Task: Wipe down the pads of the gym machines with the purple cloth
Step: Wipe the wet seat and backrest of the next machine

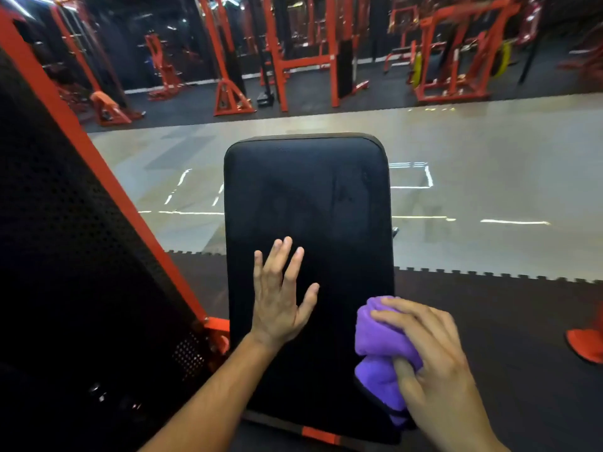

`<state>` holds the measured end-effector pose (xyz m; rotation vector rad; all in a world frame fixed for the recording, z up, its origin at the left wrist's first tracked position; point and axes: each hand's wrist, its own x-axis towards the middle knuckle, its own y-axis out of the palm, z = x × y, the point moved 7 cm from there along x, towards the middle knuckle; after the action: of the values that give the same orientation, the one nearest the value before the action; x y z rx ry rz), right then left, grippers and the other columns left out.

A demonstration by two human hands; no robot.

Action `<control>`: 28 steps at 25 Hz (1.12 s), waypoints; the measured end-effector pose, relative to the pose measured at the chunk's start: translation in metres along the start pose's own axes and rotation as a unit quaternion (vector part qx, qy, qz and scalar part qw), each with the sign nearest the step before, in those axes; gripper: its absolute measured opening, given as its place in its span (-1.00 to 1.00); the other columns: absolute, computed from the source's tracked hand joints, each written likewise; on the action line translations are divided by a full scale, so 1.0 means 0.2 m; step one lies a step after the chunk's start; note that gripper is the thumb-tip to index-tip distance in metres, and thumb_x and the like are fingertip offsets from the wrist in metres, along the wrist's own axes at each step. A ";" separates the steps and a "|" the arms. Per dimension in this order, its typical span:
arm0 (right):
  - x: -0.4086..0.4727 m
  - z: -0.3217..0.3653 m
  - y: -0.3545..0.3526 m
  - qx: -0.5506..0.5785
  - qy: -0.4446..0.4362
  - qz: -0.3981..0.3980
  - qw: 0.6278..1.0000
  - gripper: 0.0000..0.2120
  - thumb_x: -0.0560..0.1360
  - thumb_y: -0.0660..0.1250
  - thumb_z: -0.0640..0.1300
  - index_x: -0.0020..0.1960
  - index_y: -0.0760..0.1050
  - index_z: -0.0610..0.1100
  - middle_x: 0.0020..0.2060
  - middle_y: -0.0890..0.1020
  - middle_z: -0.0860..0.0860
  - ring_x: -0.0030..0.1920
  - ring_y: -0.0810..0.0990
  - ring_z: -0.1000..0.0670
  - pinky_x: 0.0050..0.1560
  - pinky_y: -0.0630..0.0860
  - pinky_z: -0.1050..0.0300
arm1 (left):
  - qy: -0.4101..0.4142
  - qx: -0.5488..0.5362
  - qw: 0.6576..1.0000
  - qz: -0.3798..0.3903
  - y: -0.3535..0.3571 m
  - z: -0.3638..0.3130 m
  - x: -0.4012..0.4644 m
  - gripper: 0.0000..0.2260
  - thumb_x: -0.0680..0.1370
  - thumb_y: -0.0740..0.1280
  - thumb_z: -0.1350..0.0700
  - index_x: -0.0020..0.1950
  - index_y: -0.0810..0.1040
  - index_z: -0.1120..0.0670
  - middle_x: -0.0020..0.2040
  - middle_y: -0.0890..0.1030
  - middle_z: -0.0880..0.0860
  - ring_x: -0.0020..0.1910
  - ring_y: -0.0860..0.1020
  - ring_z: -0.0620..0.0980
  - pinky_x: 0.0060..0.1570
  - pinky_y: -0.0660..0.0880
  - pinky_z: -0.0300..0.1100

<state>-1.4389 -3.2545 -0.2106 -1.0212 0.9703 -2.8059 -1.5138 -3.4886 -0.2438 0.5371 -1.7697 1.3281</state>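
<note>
A long black pad [310, 197] of a gym machine stretches away from me in the middle of the view. My left hand [279, 295] lies flat on its near left part, fingers straight and spread. My right hand [427, 357] grips a bunched purple cloth [378, 347] at the pad's near right edge, fingers curled over the top of the cloth and thumb tucked against it. The cloth touches the pad's edge.
An orange frame with a black perforated panel [75, 256] rises close on my left. An orange machine foot [585, 344] sits on the dark floor mats at right. Beyond the pad lies a pale floor strip, then several orange racks [303, 53].
</note>
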 end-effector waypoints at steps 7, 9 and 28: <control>0.56 0.25 -0.17 -0.171 -0.085 -0.129 0.973 -0.45 0.38 0.14 -0.23 0.33 0.56 -0.13 0.35 0.45 -0.07 0.32 0.37 -0.14 0.36 0.37 -0.01 | 0.060 0.129 0.989 0.029 0.04 0.30 0.11 -0.33 0.62 0.18 -0.14 0.67 0.11 0.07 0.70 0.01 0.11 0.68 0.00 0.10 0.62 -0.06 0.22; 0.75 0.27 -0.14 -0.192 -0.109 -0.140 0.965 -0.48 0.42 0.16 -0.18 0.36 0.53 -0.13 0.38 0.42 -0.10 0.36 0.35 -0.16 0.39 0.36 -0.07 | 0.066 0.134 0.989 0.025 0.09 0.32 0.09 -0.30 0.59 0.19 -0.15 0.67 0.11 0.07 0.70 0.04 0.12 0.68 0.02 0.11 0.61 -0.04 0.22; 1.08 0.17 0.17 -0.410 -0.215 -0.145 0.874 -0.53 0.51 0.36 -0.14 0.42 0.49 -0.01 0.38 0.48 -0.09 0.34 0.36 -0.23 0.29 0.32 -0.26 | 0.076 0.142 0.987 -0.012 0.12 0.33 0.08 -0.30 0.55 0.20 -0.13 0.66 0.17 0.09 0.68 0.13 0.13 0.66 0.09 0.11 0.59 0.07 0.24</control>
<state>-1.5955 -3.3438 -0.0834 -1.8806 2.1256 -2.1091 -1.5644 -3.5386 -0.2503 0.5938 -1.4564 1.5719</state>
